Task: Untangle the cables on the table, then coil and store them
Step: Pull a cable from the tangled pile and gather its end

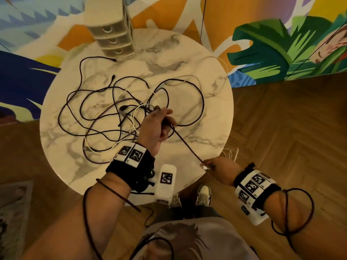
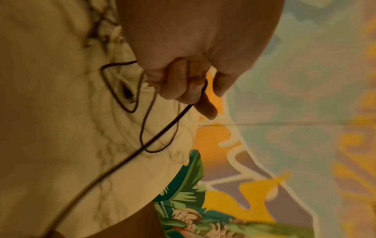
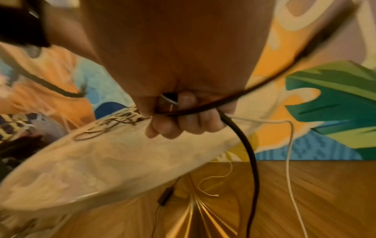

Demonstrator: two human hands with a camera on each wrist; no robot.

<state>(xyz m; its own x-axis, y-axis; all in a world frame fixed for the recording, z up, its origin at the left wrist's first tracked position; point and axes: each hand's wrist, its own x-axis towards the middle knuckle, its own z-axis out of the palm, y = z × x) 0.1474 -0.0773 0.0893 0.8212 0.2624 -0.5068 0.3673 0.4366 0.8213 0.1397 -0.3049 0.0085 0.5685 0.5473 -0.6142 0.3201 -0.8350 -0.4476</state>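
My right hand, lower right of frame, pinches the dark cable end. The cable runs taut up-left to my left hand, fingers curled round it. Beyond, tangled cables cover the marble table; drawer unit at top.

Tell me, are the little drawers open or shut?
Shut. All three fronts of the drawer unit sit flush, none pulled out, on the table.

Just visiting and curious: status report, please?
Left hand and right hand both grip one dark cable, stretched between them. Tangle still on table. Drawers shut.
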